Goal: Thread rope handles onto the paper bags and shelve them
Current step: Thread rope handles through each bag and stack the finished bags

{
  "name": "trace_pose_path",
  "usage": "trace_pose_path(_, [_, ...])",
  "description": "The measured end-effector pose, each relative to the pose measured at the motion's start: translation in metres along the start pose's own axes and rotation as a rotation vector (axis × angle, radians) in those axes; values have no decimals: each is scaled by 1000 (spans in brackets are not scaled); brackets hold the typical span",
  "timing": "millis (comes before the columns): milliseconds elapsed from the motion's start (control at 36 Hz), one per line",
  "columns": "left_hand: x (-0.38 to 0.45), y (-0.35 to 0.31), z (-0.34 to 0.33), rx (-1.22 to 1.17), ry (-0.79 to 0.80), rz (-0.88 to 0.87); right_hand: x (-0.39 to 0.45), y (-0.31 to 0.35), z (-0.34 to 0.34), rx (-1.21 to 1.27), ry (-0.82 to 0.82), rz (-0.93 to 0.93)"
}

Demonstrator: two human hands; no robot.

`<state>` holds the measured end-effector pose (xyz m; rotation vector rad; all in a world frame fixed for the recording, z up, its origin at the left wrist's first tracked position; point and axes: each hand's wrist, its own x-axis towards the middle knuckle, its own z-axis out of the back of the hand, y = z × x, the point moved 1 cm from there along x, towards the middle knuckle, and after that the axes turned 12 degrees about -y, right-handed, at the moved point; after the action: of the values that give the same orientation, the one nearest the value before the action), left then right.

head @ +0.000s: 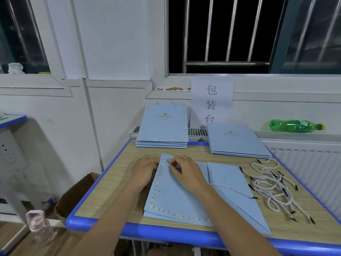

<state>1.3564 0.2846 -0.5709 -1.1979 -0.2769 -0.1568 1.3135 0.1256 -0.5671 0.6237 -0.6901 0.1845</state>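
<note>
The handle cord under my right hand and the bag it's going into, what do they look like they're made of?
Handle cord: likely twisted textile rope, white with darker strands, with black, probably plastic tips. Paper bag: matte light blue paper or card, lying flat with sharp folds.

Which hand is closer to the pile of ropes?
Right. The right hand pinches a rope on the paper bag, nearer the rope pile; the left hand rests at the bag's far left edge.

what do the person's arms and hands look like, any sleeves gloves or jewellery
Both forearms are bare right up to the bottom edge of the picture: no sleeves show. The left hand and right hand are ungloved, and no watch, bracelet or ring is visible on either. No markings can be made out.
</note>
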Motion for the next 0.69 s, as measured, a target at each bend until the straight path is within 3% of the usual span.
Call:
trace_pose_path(83, [-3,-5,1,-41,-38,63,0,0,-1,-41,51,16])
trace_pose_path(222, [-7,-8,-2,138,60,-175,-1,3,0,-25,73,-17])
trace_pose_path(278, [-6,-8,-4,166,49,-180,-1,4,1,25,74,-65])
trace_pose_path(528, [-2,-5,-4,230,74,-68,-2,9,8,258,28,-206])
trace_pose_path(694, [-1,-6,-3,225,64,-35,0,9,19,64,70,-143])
